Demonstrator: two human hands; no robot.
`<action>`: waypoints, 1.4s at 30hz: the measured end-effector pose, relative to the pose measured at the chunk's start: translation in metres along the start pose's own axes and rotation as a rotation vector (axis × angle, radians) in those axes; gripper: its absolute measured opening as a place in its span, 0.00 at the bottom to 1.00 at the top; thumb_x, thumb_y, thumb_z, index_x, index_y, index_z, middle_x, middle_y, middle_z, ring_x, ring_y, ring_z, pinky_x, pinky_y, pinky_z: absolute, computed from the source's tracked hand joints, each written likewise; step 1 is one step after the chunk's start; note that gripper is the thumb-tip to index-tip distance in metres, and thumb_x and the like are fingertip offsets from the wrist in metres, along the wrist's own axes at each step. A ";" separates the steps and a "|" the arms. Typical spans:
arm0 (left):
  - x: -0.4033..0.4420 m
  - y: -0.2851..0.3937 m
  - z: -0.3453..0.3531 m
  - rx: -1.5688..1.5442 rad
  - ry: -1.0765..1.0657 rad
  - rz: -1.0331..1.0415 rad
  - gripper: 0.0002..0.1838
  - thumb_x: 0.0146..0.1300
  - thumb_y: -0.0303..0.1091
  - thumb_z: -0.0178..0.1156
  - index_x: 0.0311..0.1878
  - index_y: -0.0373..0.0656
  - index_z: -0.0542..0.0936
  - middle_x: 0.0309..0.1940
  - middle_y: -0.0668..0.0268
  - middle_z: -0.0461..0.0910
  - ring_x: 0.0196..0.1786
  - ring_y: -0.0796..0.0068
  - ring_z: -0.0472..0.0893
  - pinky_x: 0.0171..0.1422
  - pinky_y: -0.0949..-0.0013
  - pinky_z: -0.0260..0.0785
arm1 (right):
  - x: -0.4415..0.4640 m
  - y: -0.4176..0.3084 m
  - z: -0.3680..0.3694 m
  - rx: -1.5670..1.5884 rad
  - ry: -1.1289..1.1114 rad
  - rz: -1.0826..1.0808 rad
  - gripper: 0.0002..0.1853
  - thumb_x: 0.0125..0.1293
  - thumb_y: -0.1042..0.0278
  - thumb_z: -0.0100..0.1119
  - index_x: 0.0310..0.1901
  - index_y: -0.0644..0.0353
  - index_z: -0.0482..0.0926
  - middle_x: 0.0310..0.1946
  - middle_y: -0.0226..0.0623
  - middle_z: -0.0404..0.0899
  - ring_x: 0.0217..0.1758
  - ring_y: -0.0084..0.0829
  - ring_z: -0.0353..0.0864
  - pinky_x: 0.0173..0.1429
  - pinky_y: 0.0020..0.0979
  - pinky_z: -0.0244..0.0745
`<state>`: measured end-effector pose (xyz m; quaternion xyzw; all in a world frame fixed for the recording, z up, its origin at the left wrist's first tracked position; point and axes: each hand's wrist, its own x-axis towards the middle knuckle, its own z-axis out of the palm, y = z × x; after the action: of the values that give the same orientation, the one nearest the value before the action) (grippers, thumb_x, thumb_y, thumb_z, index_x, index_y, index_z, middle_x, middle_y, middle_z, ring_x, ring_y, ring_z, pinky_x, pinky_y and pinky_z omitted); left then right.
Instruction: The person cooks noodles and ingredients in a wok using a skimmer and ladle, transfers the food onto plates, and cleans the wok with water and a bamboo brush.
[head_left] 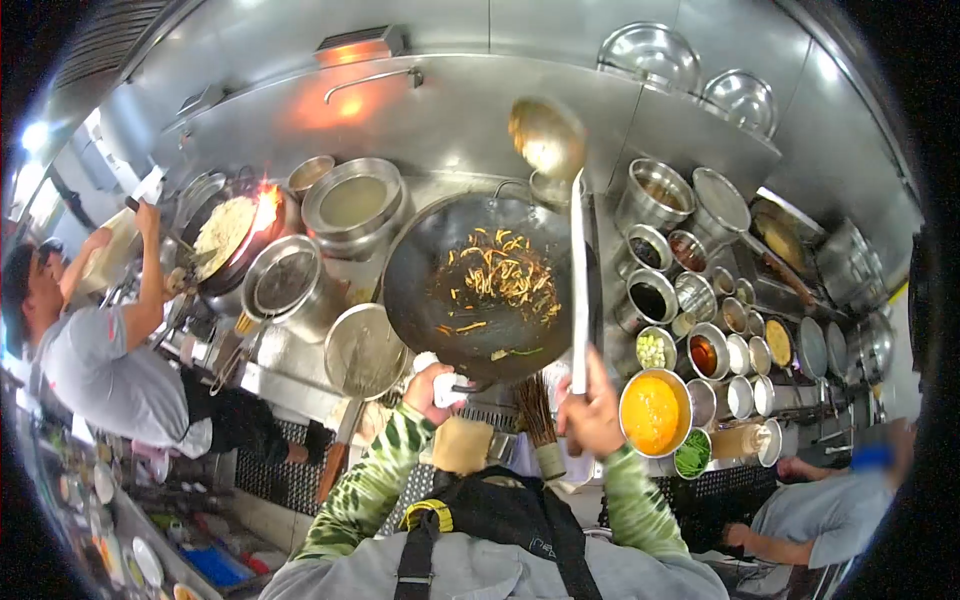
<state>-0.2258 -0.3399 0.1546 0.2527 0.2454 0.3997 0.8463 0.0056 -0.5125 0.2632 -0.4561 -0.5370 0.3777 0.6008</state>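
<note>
A large black wok (420, 260) sits at the centre, with browned strips of food (500, 275) spread over its bottom. My left hand (432, 390) is closed round a white cloth (450, 388) at the wok's near handle. In my right hand (593, 412) is the handle of a long metal ladle (578, 290). Its bowl is raised above the wok's far right rim and looks blurred. A bamboo brush (540, 425) lies beside my right hand, below the wok.
A co-worker (110, 350) at the left tends another wok (225, 235) with flames behind it. Pots, sauce containers and a bowl of orange liquid (655, 412) stand at the right. A strainer (365, 350) lies left of the wok. Another person (830, 520) is at lower right.
</note>
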 end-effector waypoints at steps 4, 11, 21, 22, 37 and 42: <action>0.076 0.008 0.014 0.075 -0.019 -0.020 0.07 0.62 0.41 0.58 0.38 0.52 0.79 0.32 0.67 0.82 0.38 0.65 0.83 0.34 0.56 0.76 | 0.035 0.055 -0.019 -0.201 0.182 -0.073 0.39 0.62 0.82 0.51 0.76 0.60 0.53 0.32 0.32 0.74 0.19 0.18 0.71 0.21 0.23 0.68; 0.055 -0.005 -0.004 0.133 -0.077 0.086 0.20 0.69 0.51 0.57 0.47 0.42 0.77 0.34 0.59 0.84 0.30 0.67 0.83 0.28 0.66 0.76 | 0.297 0.023 -0.097 -0.560 0.215 0.102 0.19 0.56 0.75 0.57 0.50 0.67 0.69 0.15 0.37 0.74 0.14 0.31 0.75 0.14 0.33 0.65; -0.038 -0.030 -0.103 0.943 0.503 0.411 0.29 0.55 0.44 0.69 0.52 0.34 0.70 0.40 0.55 0.81 0.40 0.62 0.82 0.48 0.61 0.74 | 0.487 0.088 -0.169 -0.777 -0.637 -0.658 0.04 0.53 0.78 0.60 0.29 0.58 0.78 0.24 0.37 0.81 0.29 0.29 0.82 0.34 0.32 0.77; -0.043 -0.026 -0.097 1.157 0.659 0.375 0.31 0.52 0.46 0.70 0.51 0.34 0.70 0.39 0.51 0.81 0.40 0.57 0.83 0.48 0.59 0.75 | 0.486 0.082 -0.162 -0.790 -0.741 -0.626 0.05 0.51 0.79 0.60 0.28 0.57 0.78 0.24 0.35 0.81 0.30 0.29 0.82 0.35 0.32 0.77; 0.003 -0.050 -0.117 1.987 0.836 0.363 0.32 0.61 0.35 0.55 0.68 0.33 0.66 0.51 0.49 0.73 0.50 0.50 0.79 0.60 0.41 0.66 | 0.438 0.038 0.144 -0.426 -0.155 0.087 0.31 0.58 0.80 0.55 0.66 0.63 0.65 0.22 0.33 0.74 0.15 0.24 0.70 0.15 0.30 0.65; 0.007 -0.058 -0.117 2.073 0.870 0.263 0.29 0.65 0.37 0.50 0.69 0.39 0.66 0.59 0.50 0.71 0.58 0.51 0.76 0.55 0.51 0.71 | 0.475 0.093 0.240 -0.651 -0.205 0.107 0.06 0.54 0.79 0.60 0.33 0.63 0.73 0.17 0.38 0.72 0.14 0.28 0.70 0.14 0.32 0.63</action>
<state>-0.2620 -0.3389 0.0293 0.6957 0.7035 0.1434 0.0226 -0.1633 -0.0024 0.3193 -0.6109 -0.6623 0.2613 0.3463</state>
